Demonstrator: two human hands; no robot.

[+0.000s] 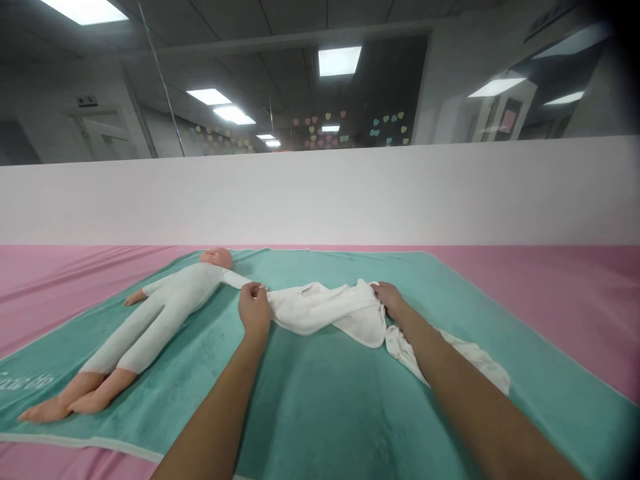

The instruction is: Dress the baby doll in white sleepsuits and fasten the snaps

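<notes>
One white garment point(325, 310): bunched on the teal blanket point(310, 400), just beside the outstretched arm of the infant manikin point(170, 313).
Left hand point(255, 310): grip curled closed at the arm's end, against the garment edge; held item cannot be determined.
Right hand point(393, 300): grip pinching the garment's upper edge.
Manikin: supine, white-suited, on the blanket.
Pink sheet point(575, 280): beneath the blanket.

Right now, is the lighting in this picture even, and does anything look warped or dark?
In the head view, ceiling lights give soft, even light, with faint shadows beside the doll. The wide lens stretches the right forearm, and the top-right corner fades to black.
</notes>
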